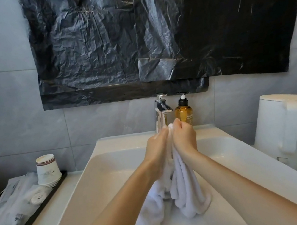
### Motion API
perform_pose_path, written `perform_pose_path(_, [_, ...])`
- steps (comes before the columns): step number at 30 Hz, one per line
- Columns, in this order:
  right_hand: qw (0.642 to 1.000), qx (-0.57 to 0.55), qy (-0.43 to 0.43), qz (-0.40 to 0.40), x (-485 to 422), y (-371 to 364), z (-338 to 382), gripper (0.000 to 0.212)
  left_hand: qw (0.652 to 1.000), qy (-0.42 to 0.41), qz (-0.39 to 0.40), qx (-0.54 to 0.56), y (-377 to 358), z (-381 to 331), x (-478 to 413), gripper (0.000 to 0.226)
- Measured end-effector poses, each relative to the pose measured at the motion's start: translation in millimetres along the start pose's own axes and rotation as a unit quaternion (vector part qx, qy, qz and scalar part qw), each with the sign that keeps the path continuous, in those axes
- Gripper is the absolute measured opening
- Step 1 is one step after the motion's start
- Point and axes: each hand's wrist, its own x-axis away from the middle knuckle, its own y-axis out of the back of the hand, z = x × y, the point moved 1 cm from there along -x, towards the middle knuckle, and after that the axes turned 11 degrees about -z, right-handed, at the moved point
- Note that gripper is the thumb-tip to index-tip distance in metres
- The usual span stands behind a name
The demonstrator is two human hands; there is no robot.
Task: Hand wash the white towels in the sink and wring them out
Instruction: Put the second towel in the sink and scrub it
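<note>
Left hand (158, 145) and right hand (184, 135), fingers gripping bunched white towel (186, 188) above sink (238, 148), faucet (161, 113) behind

We find open basin to the left and right of the towel (186, 190), which hangs in the sink (86, 189) from our left hand (157, 146) and right hand (184, 136). Just beyond the hands, the faucet (161, 113) and amber bottle (183, 112) block the far rim. The left counter is crowded by paper cups (47, 170) on a black tray (35, 214); a white jug (283, 129) stands on the right counter.
</note>
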Motion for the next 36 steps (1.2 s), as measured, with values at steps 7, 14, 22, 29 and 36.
perform_pose_path(7, [0.994,0.008,0.058,0.092,11,-9,2,0.045,0.994,0.001,-0.108,0.007,7,-7,-2,0.037])
perform_pose_path(14, [0.987,0.026,0.130,0.092,29,-9,-2,0.043,0.990,-0.036,-0.134,-0.029,9,-10,-3,0.034])
perform_pose_path(22, [0.987,0.008,0.130,0.094,31,-7,-5,0.042,0.992,-0.014,-0.124,0.011,9,-10,-4,0.032])
perform_pose_path(29, [0.991,0.015,0.099,0.090,28,-9,-8,0.041,0.994,-0.001,-0.109,0.010,9,-14,3,0.031])
perform_pose_path(36, [0.997,0.019,0.055,0.047,14,-5,-4,0.043,0.998,-0.008,-0.060,-0.002,7,-11,3,0.028])
